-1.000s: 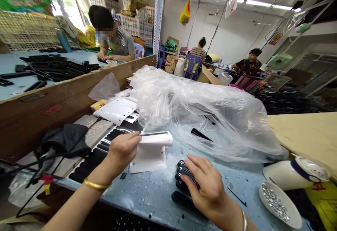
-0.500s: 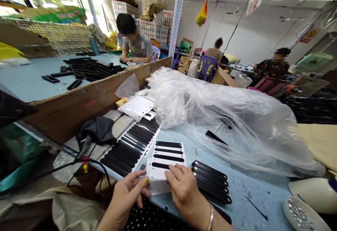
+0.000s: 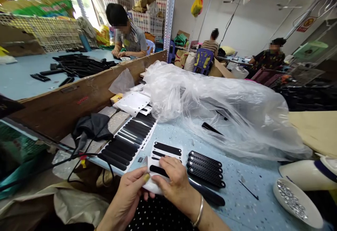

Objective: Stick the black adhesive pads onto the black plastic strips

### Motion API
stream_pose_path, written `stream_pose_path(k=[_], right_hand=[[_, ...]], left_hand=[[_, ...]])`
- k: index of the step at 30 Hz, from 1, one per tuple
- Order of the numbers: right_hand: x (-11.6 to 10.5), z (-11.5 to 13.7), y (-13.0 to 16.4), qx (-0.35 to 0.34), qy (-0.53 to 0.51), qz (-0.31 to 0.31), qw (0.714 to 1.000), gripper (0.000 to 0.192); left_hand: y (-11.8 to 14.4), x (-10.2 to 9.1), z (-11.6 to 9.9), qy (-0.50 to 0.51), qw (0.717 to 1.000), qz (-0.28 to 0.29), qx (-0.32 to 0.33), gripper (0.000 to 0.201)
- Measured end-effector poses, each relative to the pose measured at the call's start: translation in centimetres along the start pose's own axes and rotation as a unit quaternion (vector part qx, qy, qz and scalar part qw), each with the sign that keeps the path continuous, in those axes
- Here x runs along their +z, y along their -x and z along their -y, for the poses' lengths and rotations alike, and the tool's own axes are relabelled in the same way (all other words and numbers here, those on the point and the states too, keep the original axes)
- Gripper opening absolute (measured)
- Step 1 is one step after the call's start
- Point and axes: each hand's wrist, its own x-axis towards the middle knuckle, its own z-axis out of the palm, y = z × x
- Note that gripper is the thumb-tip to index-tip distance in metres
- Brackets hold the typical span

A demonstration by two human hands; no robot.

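A white backing sheet [image 3: 152, 185] with black rounded strips lies at the table's front edge, its near end bent upward. My left hand [image 3: 129, 190] pinches that end between thumb and fingers. On the sheet's right side, my right hand [image 3: 175, 178] is closed, its fingers over one black strip [image 3: 158, 170] and its thumb at the near edge. A row of textured black strips with metal eyelets [image 3: 206, 168] lies right of my right hand. One smooth black strip [image 3: 207, 192] sits in front of them.
More sheets of black strips [image 3: 126, 141] lie to the left. Clear plastic film [image 3: 223, 94] covers much of the table behind. A white bowl of metal eyelets [image 3: 297, 203] stands at the right. A wooden board [image 3: 79, 97] borders the left, with a co-worker [image 3: 129, 38] beyond.
The sheet's near end has been bent up toward me. My left hand has closed on it, and my right thumb has come to its near edge. The view has shifted slightly.
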Motion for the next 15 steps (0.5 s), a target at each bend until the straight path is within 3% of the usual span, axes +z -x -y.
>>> stream_pose_path(k=[9,15], right_hand=[[-0.4,0.8,0.0,-0.005,-0.004,0.019,1.000,0.026],[-0.5,-0.1,0.6,0.005,-0.043,-0.038,0.998,0.031]], left_hand=[[-0.5,0.9,-1.3,-0.003,0.999,0.040,0.029,0.023],[-0.8,0.8,-1.1,0.025,0.999,0.022,0.000,0.029]])
